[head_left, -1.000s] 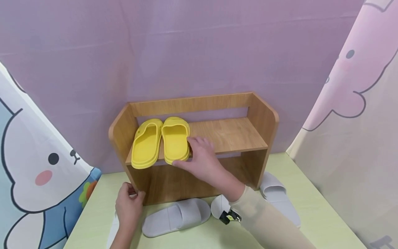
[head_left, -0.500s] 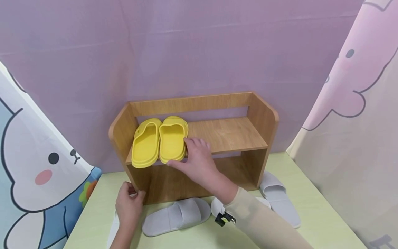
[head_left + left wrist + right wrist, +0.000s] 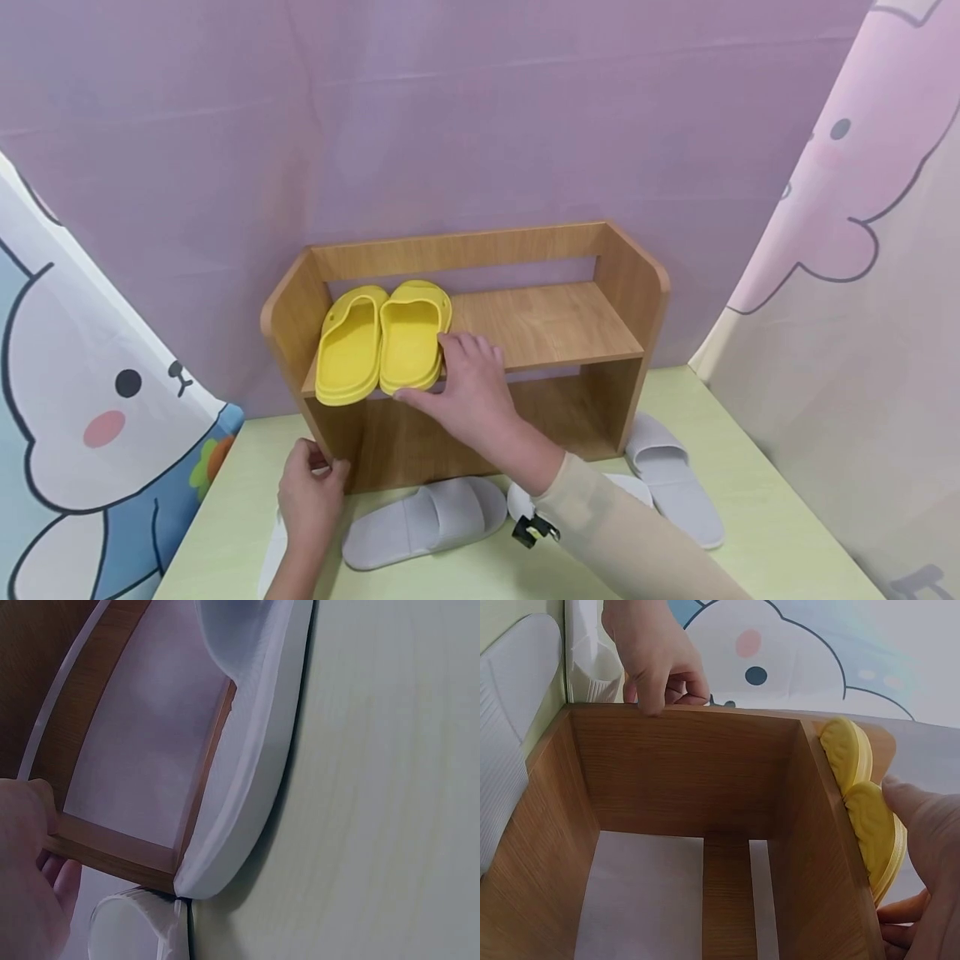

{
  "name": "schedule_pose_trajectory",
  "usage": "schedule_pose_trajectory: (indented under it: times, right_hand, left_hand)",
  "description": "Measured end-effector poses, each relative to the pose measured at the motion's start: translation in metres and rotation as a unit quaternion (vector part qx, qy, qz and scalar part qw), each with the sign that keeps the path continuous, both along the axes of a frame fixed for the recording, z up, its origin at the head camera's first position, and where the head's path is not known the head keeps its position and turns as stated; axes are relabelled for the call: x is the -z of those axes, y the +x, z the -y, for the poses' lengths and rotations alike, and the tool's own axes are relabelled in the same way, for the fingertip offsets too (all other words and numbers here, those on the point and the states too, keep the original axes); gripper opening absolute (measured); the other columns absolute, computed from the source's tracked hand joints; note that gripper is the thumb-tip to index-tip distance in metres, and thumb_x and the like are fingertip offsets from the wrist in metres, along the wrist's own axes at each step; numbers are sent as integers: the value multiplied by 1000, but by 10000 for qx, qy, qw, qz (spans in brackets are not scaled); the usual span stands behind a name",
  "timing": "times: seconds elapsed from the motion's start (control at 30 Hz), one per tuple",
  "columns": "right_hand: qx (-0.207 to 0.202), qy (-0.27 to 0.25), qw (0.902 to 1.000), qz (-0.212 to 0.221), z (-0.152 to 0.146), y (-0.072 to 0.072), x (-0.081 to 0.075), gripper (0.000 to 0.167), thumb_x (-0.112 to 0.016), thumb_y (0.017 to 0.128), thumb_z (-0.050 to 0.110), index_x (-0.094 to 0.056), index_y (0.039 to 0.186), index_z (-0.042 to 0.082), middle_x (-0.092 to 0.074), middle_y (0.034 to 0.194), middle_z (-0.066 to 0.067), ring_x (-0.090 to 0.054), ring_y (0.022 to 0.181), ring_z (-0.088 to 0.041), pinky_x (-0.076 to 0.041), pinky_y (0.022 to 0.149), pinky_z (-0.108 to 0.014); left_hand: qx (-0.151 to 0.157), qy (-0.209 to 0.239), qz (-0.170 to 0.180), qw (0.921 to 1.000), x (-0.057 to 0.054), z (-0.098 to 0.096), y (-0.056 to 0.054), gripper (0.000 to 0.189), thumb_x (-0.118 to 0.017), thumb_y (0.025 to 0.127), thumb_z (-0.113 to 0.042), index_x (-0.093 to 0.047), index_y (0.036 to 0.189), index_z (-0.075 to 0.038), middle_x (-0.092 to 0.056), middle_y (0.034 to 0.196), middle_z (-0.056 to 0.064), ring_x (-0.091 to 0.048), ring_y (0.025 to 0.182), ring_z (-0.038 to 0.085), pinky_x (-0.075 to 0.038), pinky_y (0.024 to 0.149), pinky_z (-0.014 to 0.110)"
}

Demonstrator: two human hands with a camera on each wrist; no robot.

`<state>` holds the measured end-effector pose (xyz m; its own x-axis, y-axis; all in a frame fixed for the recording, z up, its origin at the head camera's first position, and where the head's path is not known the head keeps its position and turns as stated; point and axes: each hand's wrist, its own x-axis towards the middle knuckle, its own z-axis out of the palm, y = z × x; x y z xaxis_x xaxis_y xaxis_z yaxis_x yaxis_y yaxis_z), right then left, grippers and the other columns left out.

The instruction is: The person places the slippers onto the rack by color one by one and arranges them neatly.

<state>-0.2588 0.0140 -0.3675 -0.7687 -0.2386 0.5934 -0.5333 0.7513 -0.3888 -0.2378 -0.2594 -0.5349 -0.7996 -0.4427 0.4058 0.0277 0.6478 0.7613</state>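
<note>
The right hand [image 3: 474, 390] pinches a yellow clog [image 3: 411, 354] near its heel, by the rack's [image 3: 555, 329] front edge; shelf extends rightward. The left hand [image 3: 311, 496] grips the side panel [image 3: 682, 769].

At the left end of the rack's [image 3: 465, 252] upper shelf [image 3: 547, 327], the left clog [image 3: 347, 358] and right clog [image 3: 411, 342] lie side by side, the right hand [image 3: 472, 392] at the latter's right. The left hand [image 3: 311, 497] holds the left panel [image 3: 291, 312]. One slipper [image 3: 423, 525] lies before the rack, a second slipper [image 3: 673, 482] to its right.
</note>
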Motion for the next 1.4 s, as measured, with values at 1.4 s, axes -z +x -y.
schedule_pose_trajectory:
  times: [1.4]
  right_hand:
    - [-652, -1174, 9900, -433, -109, 35, 67, 40, -94, 90, 27, -68, 115, 10, -67, 115, -5, -56, 112, -24, -52, 90, -40]
  left_hand:
    - [-30, 15, -20, 10000, 3, 0, -3, 21, -78, 89, -4, -63, 103, -9, -77, 103, 13, -76, 96, 32, -58, 80, 43]
